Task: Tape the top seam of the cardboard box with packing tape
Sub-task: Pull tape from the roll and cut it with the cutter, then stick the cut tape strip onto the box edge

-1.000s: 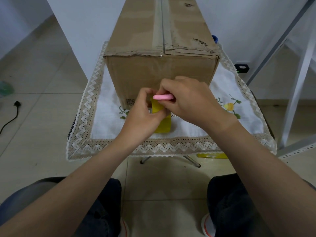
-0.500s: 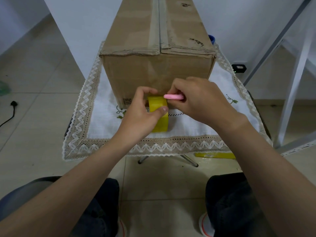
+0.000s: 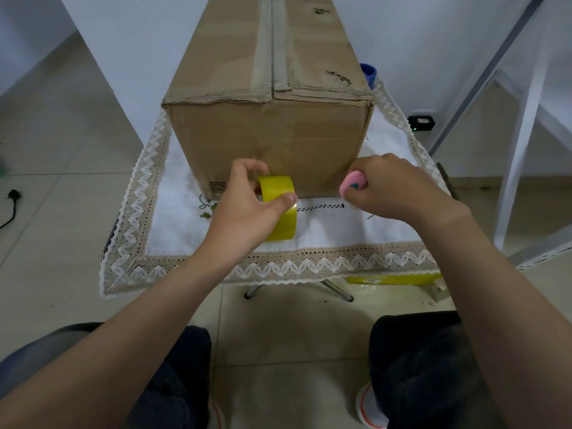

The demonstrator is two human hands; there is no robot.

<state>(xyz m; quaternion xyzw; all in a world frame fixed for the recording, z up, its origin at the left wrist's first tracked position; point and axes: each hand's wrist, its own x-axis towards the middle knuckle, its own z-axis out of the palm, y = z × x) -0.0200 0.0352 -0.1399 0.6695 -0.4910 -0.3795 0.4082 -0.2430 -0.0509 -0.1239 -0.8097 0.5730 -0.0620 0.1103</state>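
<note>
A brown cardboard box stands on a small table covered by a white lace-edged cloth. A strip of tape runs along the box's top seam. My left hand grips a yellow roll of packing tape upright, just in front of the box's near face. My right hand is off to the right of the roll, closed around a small pink cutter. The two hands are apart.
A blue object peeks out behind the box's right corner. A white metal frame stands to the right. Under the table lie a yellow item and the table's legs. A black plug lies on the floor at left.
My right hand has pulled away to the right with the pink cutter, leaving the tape roll. My left hand still holds the roll in about the same place.
</note>
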